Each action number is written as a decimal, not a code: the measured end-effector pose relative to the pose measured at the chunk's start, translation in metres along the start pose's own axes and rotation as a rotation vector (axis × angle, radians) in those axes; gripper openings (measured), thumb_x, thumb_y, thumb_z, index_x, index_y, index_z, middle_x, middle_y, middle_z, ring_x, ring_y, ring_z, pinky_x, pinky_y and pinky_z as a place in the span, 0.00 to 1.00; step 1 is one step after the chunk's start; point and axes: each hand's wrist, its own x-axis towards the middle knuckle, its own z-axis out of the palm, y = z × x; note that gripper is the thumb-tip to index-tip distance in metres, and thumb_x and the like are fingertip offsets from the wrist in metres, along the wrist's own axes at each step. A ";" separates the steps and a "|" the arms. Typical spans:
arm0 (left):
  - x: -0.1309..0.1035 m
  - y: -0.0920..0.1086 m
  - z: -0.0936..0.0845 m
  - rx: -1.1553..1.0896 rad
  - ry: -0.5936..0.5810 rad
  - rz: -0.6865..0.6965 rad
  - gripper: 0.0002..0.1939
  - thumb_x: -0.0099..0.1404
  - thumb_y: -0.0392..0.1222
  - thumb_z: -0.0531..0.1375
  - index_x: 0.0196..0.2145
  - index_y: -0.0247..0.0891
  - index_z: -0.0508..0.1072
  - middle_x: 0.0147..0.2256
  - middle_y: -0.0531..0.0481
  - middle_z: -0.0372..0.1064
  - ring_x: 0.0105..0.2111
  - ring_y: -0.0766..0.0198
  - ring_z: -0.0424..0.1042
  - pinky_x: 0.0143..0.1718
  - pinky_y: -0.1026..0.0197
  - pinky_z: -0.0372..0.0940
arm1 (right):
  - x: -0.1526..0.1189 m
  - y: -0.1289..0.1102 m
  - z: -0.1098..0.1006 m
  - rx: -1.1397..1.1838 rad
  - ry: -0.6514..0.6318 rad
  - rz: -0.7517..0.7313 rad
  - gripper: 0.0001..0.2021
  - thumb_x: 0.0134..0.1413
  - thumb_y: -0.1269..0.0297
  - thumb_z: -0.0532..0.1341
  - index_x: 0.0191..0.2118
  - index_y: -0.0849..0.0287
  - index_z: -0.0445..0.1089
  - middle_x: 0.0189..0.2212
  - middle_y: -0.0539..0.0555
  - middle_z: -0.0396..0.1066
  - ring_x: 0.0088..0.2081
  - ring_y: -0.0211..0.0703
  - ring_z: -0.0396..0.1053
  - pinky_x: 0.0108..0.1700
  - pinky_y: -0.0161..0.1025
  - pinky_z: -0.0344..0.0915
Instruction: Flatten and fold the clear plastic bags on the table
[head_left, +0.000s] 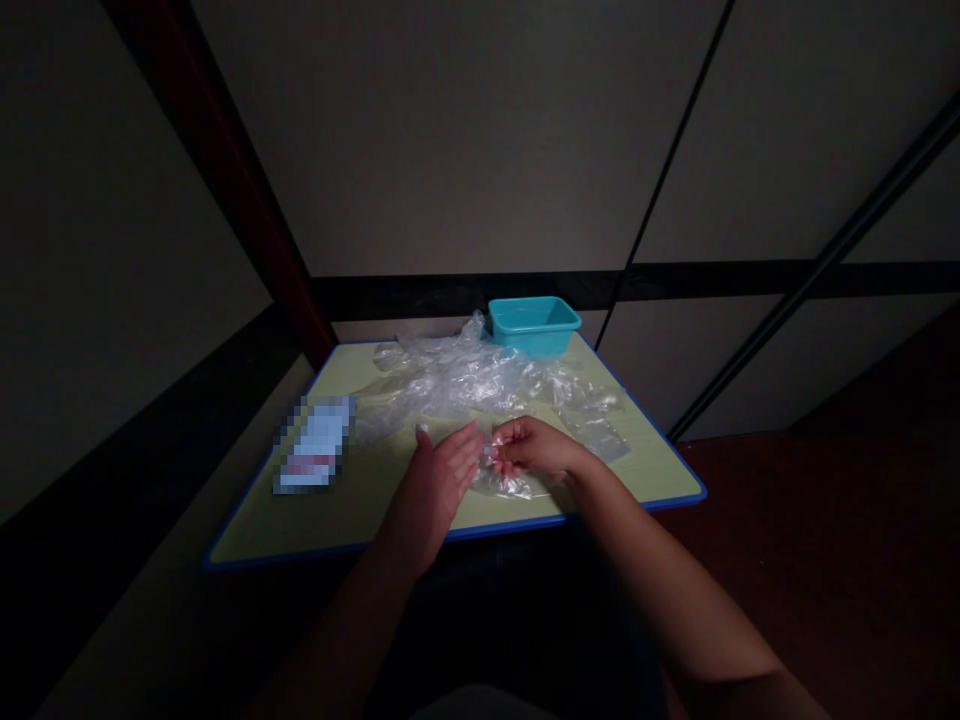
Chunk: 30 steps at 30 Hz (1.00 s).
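Dark panelled walls [450,140] close around a pale yellow worktop [360,525] with a blue edge. From my remote seat I have the right grip [534,447] pinched narrow, thumb against fingers, on a clear plastic bag [517,487] at the near side, just right of the middle. My left grip [435,490] is spread flat beside it, fingers straight and thumb apart, holding nothing I can make out; whether its fingertips touch the film I cannot tell. I judge the bag almost weightless, limp and slippery, apt to crease or cling, so I'd take it by a single edge and pull gently, since thin film may tear. Farther out spreads a heap of crumpled clear plastic [465,375], lapping in front of a teal tub [534,345] at the far side. One blurred, bluish packet [319,440] lies at left.
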 end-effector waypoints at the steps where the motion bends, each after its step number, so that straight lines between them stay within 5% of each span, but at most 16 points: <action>1: 0.000 -0.005 -0.003 0.058 0.032 0.094 0.33 0.65 0.65 0.49 0.52 0.34 0.70 0.57 0.37 0.64 0.62 0.51 0.56 0.63 0.52 0.45 | -0.001 0.000 -0.002 0.003 0.014 0.001 0.14 0.33 0.59 0.71 0.23 0.62 0.70 0.18 0.47 0.71 0.18 0.31 0.65 0.24 0.30 0.63; 5: -0.005 -0.025 -0.022 0.363 0.171 0.486 0.21 0.67 0.57 0.53 0.45 0.39 0.73 0.54 0.43 0.67 0.59 0.54 0.61 0.62 0.50 0.51 | -0.005 0.002 -0.009 0.011 0.056 0.029 0.11 0.35 0.62 0.69 0.24 0.63 0.70 0.18 0.47 0.71 0.18 0.31 0.65 0.22 0.29 0.63; 10: -0.022 -0.035 -0.041 0.975 0.184 0.747 0.16 0.70 0.47 0.50 0.49 0.41 0.70 0.56 0.44 0.63 0.58 0.53 0.61 0.60 0.47 0.54 | -0.010 0.004 -0.013 0.020 0.106 0.074 0.08 0.38 0.64 0.67 0.24 0.61 0.69 0.18 0.48 0.72 0.18 0.32 0.67 0.22 0.28 0.64; 14: -0.031 -0.035 -0.044 1.427 -0.016 0.730 0.14 0.66 0.43 0.55 0.48 0.41 0.72 0.58 0.41 0.60 0.60 0.49 0.58 0.59 0.44 0.55 | -0.012 0.004 -0.012 0.007 0.121 0.117 0.05 0.41 0.66 0.64 0.24 0.61 0.68 0.18 0.48 0.72 0.17 0.33 0.68 0.20 0.28 0.64; 19: -0.028 -0.034 -0.041 1.755 -0.226 0.650 0.25 0.63 0.48 0.60 0.57 0.44 0.68 0.65 0.37 0.49 0.64 0.42 0.50 0.60 0.37 0.49 | -0.015 0.005 -0.012 -0.014 0.146 0.158 0.04 0.46 0.69 0.60 0.24 0.60 0.66 0.17 0.48 0.72 0.16 0.32 0.68 0.18 0.27 0.63; 27: -0.008 -0.023 -0.027 1.854 -0.388 0.556 0.29 0.62 0.57 0.59 0.59 0.47 0.64 0.67 0.40 0.42 0.66 0.46 0.42 0.62 0.39 0.45 | -0.024 0.004 -0.014 -0.014 0.207 0.201 0.02 0.51 0.72 0.55 0.32 0.59 0.63 0.17 0.48 0.71 0.15 0.35 0.69 0.16 0.27 0.64; 30: -0.004 -0.022 -0.026 1.847 -0.403 0.543 0.29 0.63 0.57 0.58 0.58 0.44 0.65 0.67 0.40 0.42 0.66 0.48 0.41 0.63 0.41 0.44 | -0.032 0.002 -0.015 0.043 0.226 0.187 0.13 0.50 0.73 0.54 0.44 0.58 0.61 0.22 0.48 0.73 0.17 0.36 0.71 0.18 0.29 0.67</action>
